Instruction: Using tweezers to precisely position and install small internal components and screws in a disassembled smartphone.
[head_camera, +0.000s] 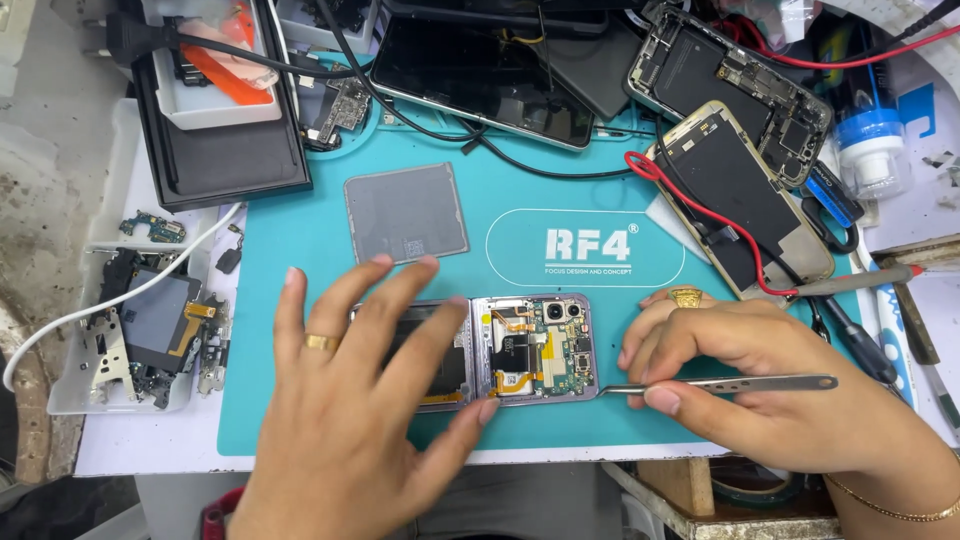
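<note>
Head view shows my left hand (345, 400) spread wide and flat, fingers pressing the left half of the opened purple flip phone (478, 348) so it lies steady on the teal mat (300, 250) near the front edge of the tabletop. Just right of it, my right hand (760, 375) is closed around metal tweezers (720, 384), their tip touching the phone's exposed board edge. Farther back lie a grey square panel (406, 213) and two other opened phones (745, 200).

White bench (150, 455), teal mat (300, 240), cluttered
</note>
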